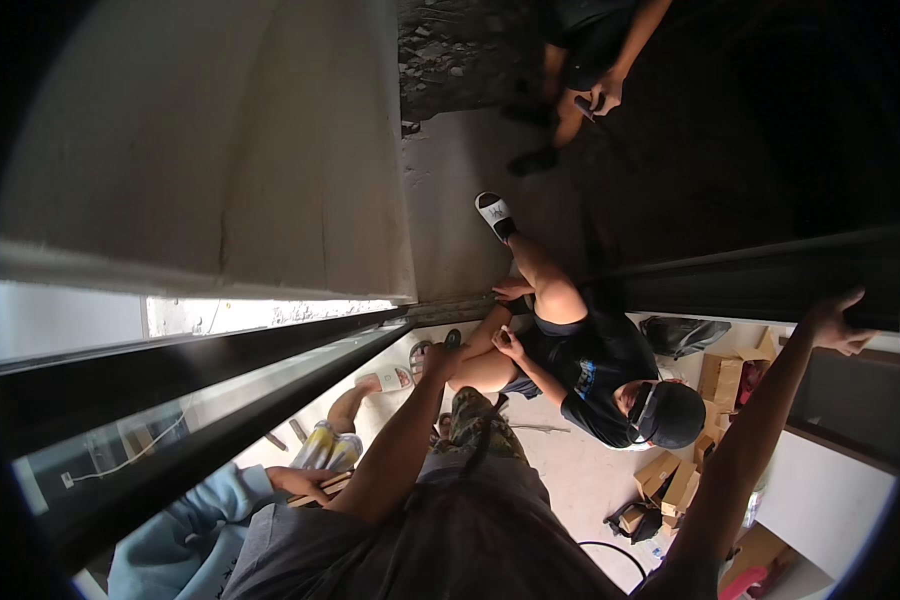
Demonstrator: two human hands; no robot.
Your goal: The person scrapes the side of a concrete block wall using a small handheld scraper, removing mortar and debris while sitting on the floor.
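My left hand is low in front of me, its fingers closed round a small dark object whose kind I cannot make out. Stretched far to the right, my right hand lies against the dark door frame, fingers apart and nothing in them. Close by my left hand, a seated person in a black cap and black shirt straddles the door sill. One hand of that person pinches something small and pale; the other hand is down at the sill.
Dark sliding frames and glass run along the left, beside a pale wall. A person in a light blue top holds flat brown pieces. Another person's hand shows beyond the sill. Opened cardboard boxes lie at right.
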